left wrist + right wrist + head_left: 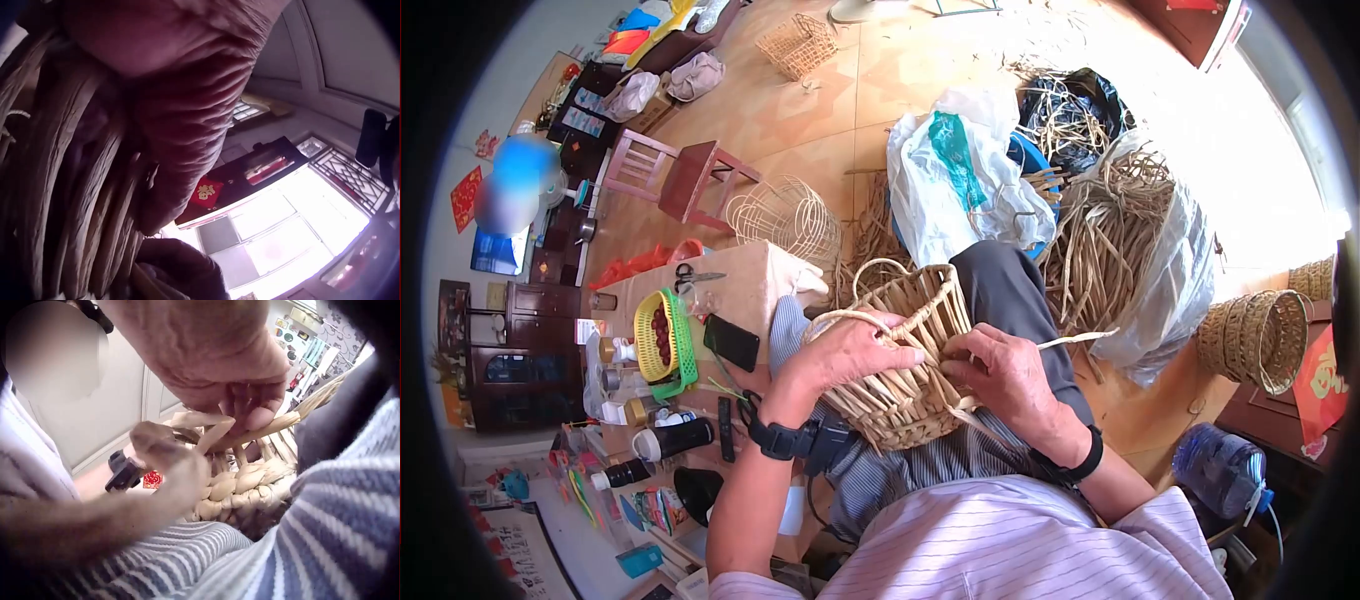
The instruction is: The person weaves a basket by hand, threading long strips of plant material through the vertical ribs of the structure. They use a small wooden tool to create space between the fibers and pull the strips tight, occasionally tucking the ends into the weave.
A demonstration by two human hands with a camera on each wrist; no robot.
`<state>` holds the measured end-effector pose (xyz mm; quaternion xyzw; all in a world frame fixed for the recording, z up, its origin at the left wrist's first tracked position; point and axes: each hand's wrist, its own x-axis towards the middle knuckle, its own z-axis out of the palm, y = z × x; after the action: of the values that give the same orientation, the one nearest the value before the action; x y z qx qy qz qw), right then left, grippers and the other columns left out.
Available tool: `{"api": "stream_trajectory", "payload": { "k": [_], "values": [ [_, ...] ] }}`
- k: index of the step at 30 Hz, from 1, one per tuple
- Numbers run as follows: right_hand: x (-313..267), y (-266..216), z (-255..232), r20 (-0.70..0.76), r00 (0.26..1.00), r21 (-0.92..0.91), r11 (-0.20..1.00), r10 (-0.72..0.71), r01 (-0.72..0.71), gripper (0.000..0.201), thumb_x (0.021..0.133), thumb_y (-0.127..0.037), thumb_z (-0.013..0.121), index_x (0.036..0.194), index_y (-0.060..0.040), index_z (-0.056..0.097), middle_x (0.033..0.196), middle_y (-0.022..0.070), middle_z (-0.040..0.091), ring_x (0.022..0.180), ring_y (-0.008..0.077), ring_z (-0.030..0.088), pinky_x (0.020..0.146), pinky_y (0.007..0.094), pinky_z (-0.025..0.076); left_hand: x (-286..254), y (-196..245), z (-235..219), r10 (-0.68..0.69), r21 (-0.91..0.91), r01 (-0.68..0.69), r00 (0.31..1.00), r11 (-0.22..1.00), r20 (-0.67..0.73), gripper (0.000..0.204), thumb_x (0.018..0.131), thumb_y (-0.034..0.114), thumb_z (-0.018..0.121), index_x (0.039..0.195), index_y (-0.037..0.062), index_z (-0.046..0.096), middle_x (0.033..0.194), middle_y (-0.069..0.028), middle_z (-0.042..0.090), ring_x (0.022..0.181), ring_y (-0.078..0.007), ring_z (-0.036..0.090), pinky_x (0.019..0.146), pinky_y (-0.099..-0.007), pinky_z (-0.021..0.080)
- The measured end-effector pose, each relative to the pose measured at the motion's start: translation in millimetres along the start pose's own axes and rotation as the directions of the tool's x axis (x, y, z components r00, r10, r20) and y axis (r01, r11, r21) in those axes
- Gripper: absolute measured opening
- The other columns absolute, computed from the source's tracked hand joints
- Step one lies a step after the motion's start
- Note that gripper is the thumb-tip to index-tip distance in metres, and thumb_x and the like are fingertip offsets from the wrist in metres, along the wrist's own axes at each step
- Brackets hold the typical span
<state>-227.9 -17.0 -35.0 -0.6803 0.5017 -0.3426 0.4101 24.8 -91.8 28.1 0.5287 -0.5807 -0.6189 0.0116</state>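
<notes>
A woven straw basket [900,425] with looped handles lies tilted across the person's lap. The left hand [845,352] grips its side near the rim, thumb lying over the upright stakes [56,150]; most of its fingers are hidden behind the weave. At the basket's right side, the right hand [1007,375] pinches a pale flat straw strand [265,430] between thumb and fingers. The strand's loose end [1080,338] sticks out to the right. Below those fingers, a thick braided row [244,484] runs along the basket wall. Another loose strand [985,428] hangs near the right wrist.
Dried straw [1105,235] lies in bags ahead, beside white plastic [915,180]. A table [745,270] at left bears scissors [700,275], a phone [732,342] and a yellow-green basket [685,365]. Finished baskets [1215,345] and a water bottle [1220,470] stand right.
</notes>
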Motion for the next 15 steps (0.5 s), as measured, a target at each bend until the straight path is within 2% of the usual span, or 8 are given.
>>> {"api": "stream_trajectory", "payload": {
  "k": [3,6,10,13,15],
  "values": [
    [0.1,-0.8,-0.7,-0.019,0.999,-0.033,0.999,-0.029,0.028,0.016,0.091,-0.016,0.084,0.104,-0.0087,0.077,0.095,0.0112,0.073,0.086,0.0357,0.075,0.074,0.0457,0.060,-1.9,9.6,-4.0,-0.078,-0.045,0.080,0.996,0.996,0.042,0.048,0.095,0.042,0.088,0.123,0.0035,0.081,0.100,-0.0012,0.079,0.090,-0.0089,0.068,0.082,-0.0296,0.055],
    [-1.0,-3.2,0.4,-0.003,0.999,-0.043,0.998,-0.035,0.035,0.016,0.092,-0.017,0.083,0.105,-0.0085,0.077,0.094,0.0116,0.073,0.087,0.0362,0.075,0.075,0.0462,0.060,-0.5,12.9,-6.0,-0.109,0.002,0.109,0.993,0.994,0.049,0.047,0.095,0.042,0.088,0.121,0.0035,0.082,0.098,-0.0007,0.079,0.088,-0.0095,0.069,0.081,-0.0298,0.056],
    [-0.2,1.7,5.6,0.015,0.999,-0.036,0.998,-0.052,0.053,0.017,0.093,-0.018,0.083,0.106,-0.0076,0.078,0.094,0.0123,0.074,0.087,0.0373,0.075,0.075,0.0469,0.060,3.5,5.1,-6.9,-0.134,-0.002,0.135,0.989,0.991,0.059,0.047,0.095,0.040,0.088,0.125,0.0037,0.081,0.102,-0.0008,0.079,0.090,-0.0096,0.069,0.082,-0.0288,0.056],
    [0.2,-1.3,3.5,0.044,0.998,-0.030,0.998,-0.047,0.049,0.019,0.093,-0.019,0.084,0.105,-0.0063,0.078,0.095,0.0135,0.075,0.085,0.0382,0.075,0.074,0.0471,0.060,7.1,-4.0,-5.3,-0.072,-0.018,0.073,0.996,0.997,0.055,0.049,0.096,0.037,0.088,0.129,0.0032,0.079,0.107,-0.0005,0.079,0.094,-0.0092,0.069,0.086,-0.0280,0.056],
    [-0.4,-2.8,2.8,0.060,0.998,0.055,0.998,0.014,-0.017,0.018,0.093,-0.019,0.083,0.105,-0.0056,0.078,0.096,0.0150,0.076,0.084,0.0390,0.075,0.074,0.0472,0.060,5.8,-3.4,-6.0,-0.062,-0.022,0.063,0.996,0.998,0.069,0.052,0.096,0.039,0.085,0.133,0.0026,0.077,0.106,-0.0041,0.080,0.094,-0.0123,0.070,0.086,-0.0308,0.056]
  ]
}}
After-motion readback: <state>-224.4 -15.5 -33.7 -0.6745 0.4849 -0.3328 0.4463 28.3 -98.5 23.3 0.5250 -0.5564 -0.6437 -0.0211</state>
